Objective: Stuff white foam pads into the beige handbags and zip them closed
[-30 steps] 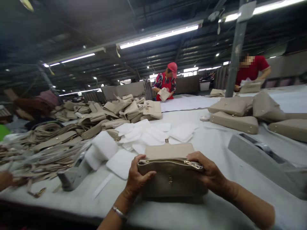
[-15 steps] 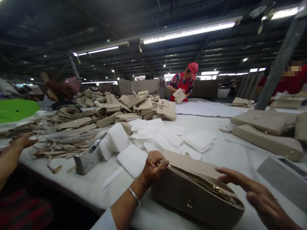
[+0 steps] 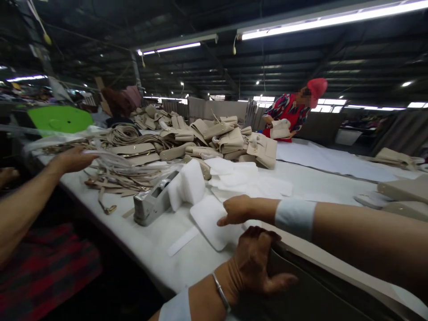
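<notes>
My left hand, with a bangle at the wrist, grips the top corner of a beige handbag. Its fingers hook over the bag's edge and the thumb lies along the front, which is in shadow. Across the bag reaches my right hand, over the near white foam sheet. Thumb and forefinger stand apart there; the sheet lies flat, and I cannot see whether the fingertips press on it. More white foam sheets are heaped just beyond. My right forearm hides part of the bag.
A grey tape dispenser stands beside upright foam blocks. Beige straps and a pile of beige bags lie behind. At left, another person's hand reaches over the straps. Across the table, a red-capped person handles a bag.
My right hand has left the bag's right side and crossed leftward to the foam. My left hand still holds the corner. The view has turned right-to-left, and the neighbour's hand has moved onto the straps.
</notes>
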`<state>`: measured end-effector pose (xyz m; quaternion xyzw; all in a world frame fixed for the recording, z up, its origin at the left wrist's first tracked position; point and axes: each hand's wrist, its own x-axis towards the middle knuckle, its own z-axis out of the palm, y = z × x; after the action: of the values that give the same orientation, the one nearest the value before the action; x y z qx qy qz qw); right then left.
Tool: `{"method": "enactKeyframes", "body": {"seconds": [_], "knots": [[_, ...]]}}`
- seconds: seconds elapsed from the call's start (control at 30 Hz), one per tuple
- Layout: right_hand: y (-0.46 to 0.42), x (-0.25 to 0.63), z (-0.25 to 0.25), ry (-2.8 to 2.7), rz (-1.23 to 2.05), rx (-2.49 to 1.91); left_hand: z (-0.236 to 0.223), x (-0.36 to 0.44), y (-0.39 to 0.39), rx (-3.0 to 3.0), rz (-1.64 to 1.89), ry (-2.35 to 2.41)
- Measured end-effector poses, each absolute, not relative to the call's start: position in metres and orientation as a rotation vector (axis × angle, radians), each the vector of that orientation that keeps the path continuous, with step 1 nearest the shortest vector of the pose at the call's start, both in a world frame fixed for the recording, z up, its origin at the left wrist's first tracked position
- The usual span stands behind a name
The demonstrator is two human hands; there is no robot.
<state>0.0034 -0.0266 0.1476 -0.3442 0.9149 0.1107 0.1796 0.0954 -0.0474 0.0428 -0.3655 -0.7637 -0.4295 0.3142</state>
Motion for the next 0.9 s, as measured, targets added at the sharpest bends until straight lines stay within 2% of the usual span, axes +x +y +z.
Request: {"method": "enactKeyframes", "body": {"seconds": [0.1,0.17,0.33,0.4,0.47,0.57,0.7,0.8,0.9], "knots": [[-0.048,-0.017,0.111,2.621,0.336,-0.859,0.042,0.093,-0.047,-1.003,-1.148,-1.911],[-0.051,-0.029,0.097,2.665,0.149,-0.763,0.043,0.093,-0.047,-1.026,-1.141,-1.868],[-0.034,-0.043,0.121,2.547,-0.336,-0.748,0.049,0.094,-0.05,-0.978,-1.232,-1.861],[-0.015,-0.042,0.148,2.491,-0.632,-0.804,0.051,0.094,-0.052,-0.93,-1.325,-1.869],[0.014,-0.038,0.176,2.371,-1.079,-0.877,0.053,0.093,-0.055,-0.892,-1.411,-1.894],[0.069,-0.022,0.197,2.306,-1.618,-0.875,0.055,0.091,-0.057,-0.879,-1.52,-1.961],[0.141,0.013,0.169,2.656,-1.966,-0.537,0.052,0.094,-0.055,-0.797,-1.676,-1.978],[0.175,0.046,0.137,2.554,-2.059,-0.24,0.051,0.1,-0.053,-0.737,-1.715,-1.967],[0.183,0.082,0.125,2.394,-2.235,-0.299,0.066,0.107,-0.048,-0.569,-1.565,-1.932]]}}
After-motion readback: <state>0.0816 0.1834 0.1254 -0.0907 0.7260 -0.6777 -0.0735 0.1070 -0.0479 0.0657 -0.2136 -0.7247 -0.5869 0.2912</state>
